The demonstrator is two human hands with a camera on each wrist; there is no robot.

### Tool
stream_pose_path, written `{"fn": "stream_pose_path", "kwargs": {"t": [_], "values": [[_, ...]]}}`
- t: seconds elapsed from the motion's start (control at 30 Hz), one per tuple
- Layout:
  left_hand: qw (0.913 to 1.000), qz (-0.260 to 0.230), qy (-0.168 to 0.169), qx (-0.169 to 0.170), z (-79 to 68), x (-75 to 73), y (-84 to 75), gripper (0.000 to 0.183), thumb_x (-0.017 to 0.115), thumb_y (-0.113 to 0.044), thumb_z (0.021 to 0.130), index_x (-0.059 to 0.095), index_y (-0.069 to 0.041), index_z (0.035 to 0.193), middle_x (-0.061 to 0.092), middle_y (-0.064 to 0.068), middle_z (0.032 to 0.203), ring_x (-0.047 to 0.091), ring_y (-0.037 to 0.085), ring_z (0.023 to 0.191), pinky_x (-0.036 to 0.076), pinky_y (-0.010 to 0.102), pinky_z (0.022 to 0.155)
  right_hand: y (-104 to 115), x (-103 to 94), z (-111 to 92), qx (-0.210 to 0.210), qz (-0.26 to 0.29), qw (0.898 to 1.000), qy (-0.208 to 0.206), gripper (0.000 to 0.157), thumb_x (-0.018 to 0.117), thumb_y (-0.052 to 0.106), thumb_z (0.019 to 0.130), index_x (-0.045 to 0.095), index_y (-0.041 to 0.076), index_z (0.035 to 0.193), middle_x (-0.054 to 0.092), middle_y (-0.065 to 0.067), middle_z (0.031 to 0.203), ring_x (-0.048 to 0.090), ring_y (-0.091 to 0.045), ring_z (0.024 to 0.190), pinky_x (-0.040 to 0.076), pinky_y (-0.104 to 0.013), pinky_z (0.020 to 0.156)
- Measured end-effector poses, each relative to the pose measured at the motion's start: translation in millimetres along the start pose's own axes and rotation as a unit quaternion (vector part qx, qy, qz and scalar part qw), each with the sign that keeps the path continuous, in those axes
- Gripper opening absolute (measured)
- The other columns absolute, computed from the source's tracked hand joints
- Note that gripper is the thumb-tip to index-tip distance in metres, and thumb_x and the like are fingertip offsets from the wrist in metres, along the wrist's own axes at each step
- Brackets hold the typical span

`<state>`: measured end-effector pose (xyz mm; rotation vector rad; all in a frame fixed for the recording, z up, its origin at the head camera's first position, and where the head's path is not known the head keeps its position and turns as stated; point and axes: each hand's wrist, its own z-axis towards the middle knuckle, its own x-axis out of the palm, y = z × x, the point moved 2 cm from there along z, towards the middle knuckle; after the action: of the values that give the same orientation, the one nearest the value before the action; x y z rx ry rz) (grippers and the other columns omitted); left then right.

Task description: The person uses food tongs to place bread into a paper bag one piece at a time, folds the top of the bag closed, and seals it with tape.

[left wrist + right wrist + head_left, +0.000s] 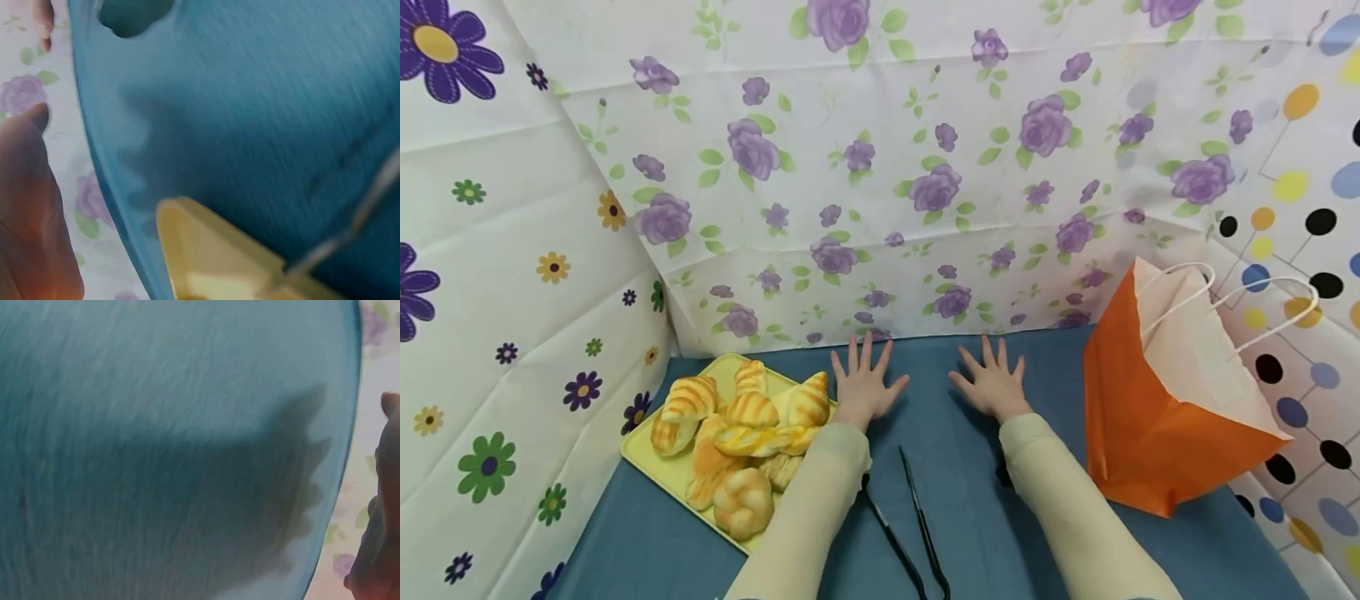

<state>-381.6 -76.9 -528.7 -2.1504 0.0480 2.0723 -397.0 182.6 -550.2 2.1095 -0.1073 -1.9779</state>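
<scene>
In the head view my left hand is held out with its fingers spread, just right of a yellow tray of bread. My right hand is stretched out the same way, fingers apart, nearer the orange paper bag. Neither hand holds anything; both cast shadows on the blue cloth in the wrist views. Black tongs lie between the forearms, their tips pointing away from me; the left sleeve covers part of one arm. On the tray are several breads, among them a knotted round bun and a long twist.
The bag stands upright at the right with white rope handles. A blue cloth covers the table. Behind it hangs a flowered curtain, with patterned sheets on the left and right.
</scene>
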Motion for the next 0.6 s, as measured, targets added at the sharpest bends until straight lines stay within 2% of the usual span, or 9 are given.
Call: {"fn": "stream_pose_path", "kwargs": {"t": [0.1,0.2,0.27,0.33,0.47,0.6], "values": [[0.9997,-0.017,0.009,0.013,-1.2,-3.3,-1.7,0.083,0.040,-0.072,0.107,-0.001,-0.041,0.172,-0.015,0.006,0.179,-0.020,0.036,0.162,-0.009,0.071,0.122,3,-3.7,-1,0.003,0.035,0.999,0.003,0.076,0.034,0.069,0.110,0.023,0.028,0.173,-0.004,-0.021,0.178,-0.013,-0.048,0.161,-0.002,-0.076,0.120],[0.9985,-0.045,0.019,0.026,-3.2,-7.1,-5.1,0.083,0.045,-0.068,0.108,0.003,-0.039,0.173,-0.009,0.008,0.180,-0.015,0.037,0.163,-0.004,0.072,0.123,6,-10.8,-5,-0.002,0.063,0.998,0.004,0.075,0.032,0.067,0.111,0.028,0.023,0.172,0.005,-0.026,0.176,-0.006,-0.050,0.161,0.005,-0.074,0.122],[0.9964,-0.074,0.029,0.028,-7.7,-12.5,-7.5,0.080,0.049,-0.064,0.109,0.011,-0.035,0.174,0.000,0.011,0.180,-0.007,0.037,0.164,0.003,0.072,0.123,9,-16.5,-9,-0.011,0.080,0.997,0.004,0.075,0.031,0.066,0.112,0.032,0.019,0.171,0.015,-0.027,0.174,0.005,-0.050,0.161,0.013,-0.072,0.123],[0.9926,-0.112,0.035,0.031,-13.3,-19.4,-9.9,0.075,0.052,-0.058,0.110,0.023,-0.029,0.173,0.010,0.012,0.179,0.004,0.037,0.164,0.012,0.071,0.124,11,-23.3,-15,-0.021,0.107,0.994,0.009,0.074,0.032,0.063,0.113,0.037,0.015,0.168,0.029,-0.025,0.171,0.023,-0.049,0.158,0.024,-0.070,0.121],[0.9812,-0.179,0.040,0.060,-29.1,-32.6,-13.0,0.062,0.055,-0.046,0.112,0.043,-0.017,0.166,0.030,0.014,0.173,0.029,0.036,0.159,0.031,0.064,0.120,14,-36.3,-28,-0.034,0.152,0.988,0.021,0.067,0.039,0.057,0.114,0.049,0.011,0.162,0.053,-0.018,0.158,0.052,-0.042,0.143,0.040,-0.064,0.114],[0.9688,-0.226,0.044,0.092,-46.5,-38.6,-12.6,0.057,0.053,-0.046,0.113,0.052,-0.014,0.161,0.041,0.013,0.168,0.042,0.035,0.152,0.039,0.059,0.117,15,-47.3,-46,-0.052,0.171,0.984,0.023,0.059,0.048,0.052,0.114,0.056,0.013,0.158,0.063,-0.014,0.149,0.064,-0.036,0.131,0.049,-0.060,0.106]]}}
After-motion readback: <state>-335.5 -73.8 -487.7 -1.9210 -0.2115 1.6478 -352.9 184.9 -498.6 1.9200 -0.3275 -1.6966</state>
